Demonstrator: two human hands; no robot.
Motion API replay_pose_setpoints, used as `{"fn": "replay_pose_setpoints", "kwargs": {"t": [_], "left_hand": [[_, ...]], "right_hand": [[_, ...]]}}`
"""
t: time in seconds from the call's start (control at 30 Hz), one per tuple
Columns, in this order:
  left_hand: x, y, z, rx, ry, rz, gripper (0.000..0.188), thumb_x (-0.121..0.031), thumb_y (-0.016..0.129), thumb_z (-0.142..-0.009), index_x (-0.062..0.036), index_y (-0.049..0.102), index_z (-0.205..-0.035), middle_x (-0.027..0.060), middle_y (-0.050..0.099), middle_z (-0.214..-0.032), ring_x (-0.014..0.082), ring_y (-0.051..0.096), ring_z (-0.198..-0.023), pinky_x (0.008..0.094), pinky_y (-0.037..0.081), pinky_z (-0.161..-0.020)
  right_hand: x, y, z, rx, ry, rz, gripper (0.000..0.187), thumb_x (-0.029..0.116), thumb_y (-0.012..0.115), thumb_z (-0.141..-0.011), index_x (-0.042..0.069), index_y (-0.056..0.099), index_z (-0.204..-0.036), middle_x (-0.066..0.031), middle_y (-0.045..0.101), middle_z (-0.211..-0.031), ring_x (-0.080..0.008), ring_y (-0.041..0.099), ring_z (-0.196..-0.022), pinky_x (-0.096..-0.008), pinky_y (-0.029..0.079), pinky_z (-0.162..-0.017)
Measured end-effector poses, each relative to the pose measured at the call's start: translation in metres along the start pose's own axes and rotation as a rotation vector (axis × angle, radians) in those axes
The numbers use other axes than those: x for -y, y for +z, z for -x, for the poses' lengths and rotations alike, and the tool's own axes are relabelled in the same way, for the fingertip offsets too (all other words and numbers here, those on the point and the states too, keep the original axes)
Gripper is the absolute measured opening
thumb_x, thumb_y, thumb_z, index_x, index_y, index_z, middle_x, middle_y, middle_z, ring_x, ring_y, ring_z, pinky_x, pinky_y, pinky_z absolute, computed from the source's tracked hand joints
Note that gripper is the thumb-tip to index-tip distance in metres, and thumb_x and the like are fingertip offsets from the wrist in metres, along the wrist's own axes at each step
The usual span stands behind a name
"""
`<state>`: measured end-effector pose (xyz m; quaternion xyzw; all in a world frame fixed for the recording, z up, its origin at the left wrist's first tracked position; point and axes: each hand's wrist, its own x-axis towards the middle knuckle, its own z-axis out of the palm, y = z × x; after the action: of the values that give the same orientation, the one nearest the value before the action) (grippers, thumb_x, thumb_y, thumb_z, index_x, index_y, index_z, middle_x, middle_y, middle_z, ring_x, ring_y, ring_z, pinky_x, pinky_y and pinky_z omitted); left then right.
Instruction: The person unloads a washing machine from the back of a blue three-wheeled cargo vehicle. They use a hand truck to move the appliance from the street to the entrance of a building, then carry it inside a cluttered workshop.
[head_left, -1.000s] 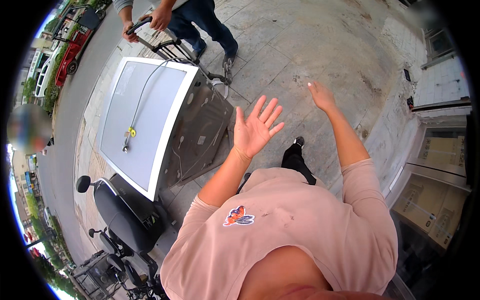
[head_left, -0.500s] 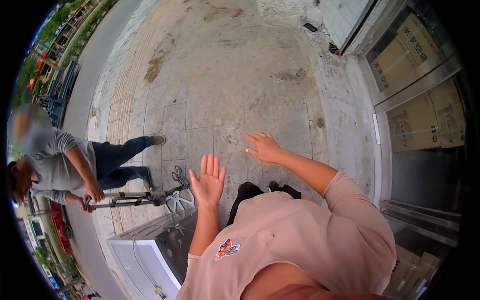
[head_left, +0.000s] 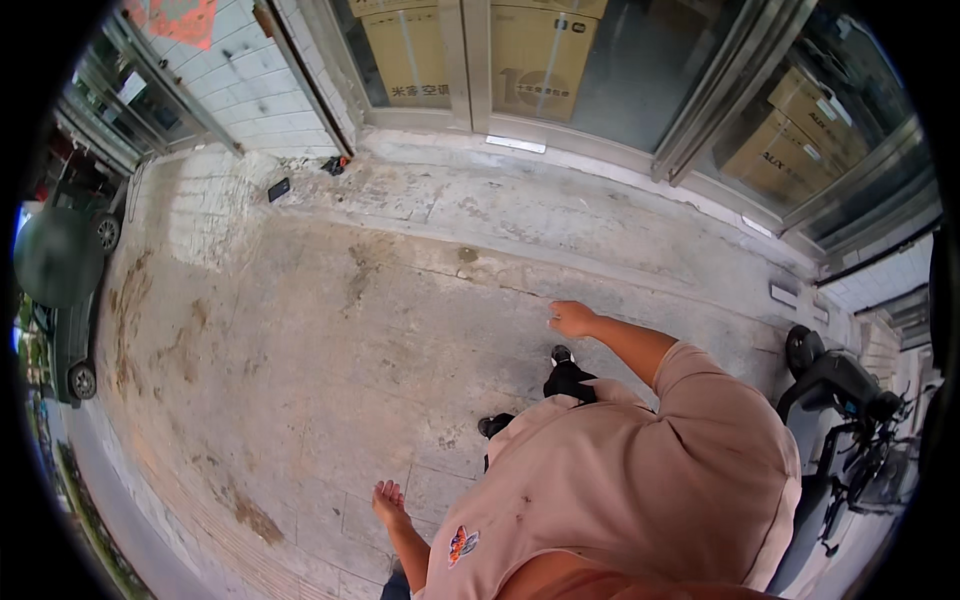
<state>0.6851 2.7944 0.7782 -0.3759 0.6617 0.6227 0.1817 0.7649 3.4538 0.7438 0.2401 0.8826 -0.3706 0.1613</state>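
Observation:
My left hand (head_left: 390,502) is low and to the left of my body, palm turned up, its fingers loosely bent and apart with nothing in it. Out in front of me on the right, my right hand (head_left: 573,319) hangs over the pavement (head_left: 330,340), back of the hand upward. Its fingers droop loosely and are partly hidden, and no held thing shows. Neither hand touches anything. Between them, my black shoes (head_left: 563,356) stand on the stone slabs.
Glass doors (head_left: 620,80) with cardboard boxes (head_left: 405,60) behind them line the far side. A dark flat object (head_left: 279,189) lies by the white wall (head_left: 235,75). A black electric scooter (head_left: 850,400) stands at right. A dark car (head_left: 72,320) is at far left.
My view has swung to the right, toward the glass doors. The person with the pole-like gear and the white cabinet have left view. My left hand has dropped lower; my right fingers droop more.

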Motion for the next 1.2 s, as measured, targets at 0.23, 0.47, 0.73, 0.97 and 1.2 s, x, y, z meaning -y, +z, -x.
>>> {"fn": "replay_pose_setpoints", "kwargs": {"t": [0.23, 0.47, 0.73, 0.97, 1.2], "left_hand": [[-0.159, 0.252, 0.016, 0.312, 0.436, -0.248, 0.056, -0.046, 0.050, -0.099, -0.0058, 0.053, -0.138, 0.0115, 0.065, -0.126, 0.0232, 0.063, -0.110, 0.0406, 0.046, -0.095], [-0.048, 0.538, 0.162, 0.520, 0.465, -0.483, 0.045, -0.034, 0.054, -0.099, -0.0036, 0.057, -0.131, 0.0123, 0.070, -0.113, 0.0202, 0.068, -0.094, 0.0323, 0.049, -0.082], [0.088, 0.696, 0.298, 0.676, 0.289, -0.774, 0.045, -0.033, 0.056, -0.100, -0.0033, 0.055, -0.134, 0.0100, 0.072, -0.110, 0.0161, 0.071, -0.091, 0.0277, 0.048, -0.070], [0.096, 0.645, 0.348, 0.256, 0.307, -0.681, 0.037, -0.027, 0.056, -0.099, 0.0006, 0.061, -0.122, 0.0108, 0.073, -0.099, 0.0172, 0.072, -0.079, 0.0261, 0.047, -0.059], [0.131, 0.624, 0.368, 0.254, 0.351, -0.577, 0.033, -0.025, 0.057, -0.098, 0.0006, 0.063, -0.118, 0.0124, 0.073, -0.098, 0.0172, 0.071, -0.079, 0.0265, 0.047, -0.060]], "right_hand": [[-0.200, -0.162, 0.101, -0.649, 0.342, -0.291, 0.055, 0.035, 0.065, -0.091, -0.002, 0.058, -0.131, -0.0188, 0.070, -0.114, -0.0324, 0.066, -0.105, -0.0399, 0.051, -0.091], [-0.425, -0.544, 0.117, -1.380, 0.149, -0.399, 0.052, 0.032, 0.068, -0.089, -0.004, 0.061, -0.127, -0.0163, 0.072, -0.104, -0.0277, 0.070, -0.096, -0.0350, 0.052, -0.088], [-0.485, -0.892, 0.022, -1.522, -0.032, -0.311, 0.075, 0.041, 0.070, -0.086, -0.008, 0.048, -0.138, -0.0257, 0.060, -0.130, -0.0348, 0.059, -0.121, -0.0394, 0.045, -0.103], [-0.483, -1.017, -0.033, -1.608, 0.141, -0.407, 0.077, 0.046, 0.080, -0.075, -0.007, 0.056, -0.126, -0.0238, 0.064, -0.124, -0.0368, 0.062, -0.116, -0.0420, 0.047, -0.099], [-0.473, -1.020, -0.009, -1.454, -0.021, -0.459, 0.049, 0.031, 0.082, -0.073, -0.001, 0.065, -0.107, -0.0139, 0.070, -0.107, -0.0279, 0.067, -0.102, -0.0388, 0.049, -0.089]]}}
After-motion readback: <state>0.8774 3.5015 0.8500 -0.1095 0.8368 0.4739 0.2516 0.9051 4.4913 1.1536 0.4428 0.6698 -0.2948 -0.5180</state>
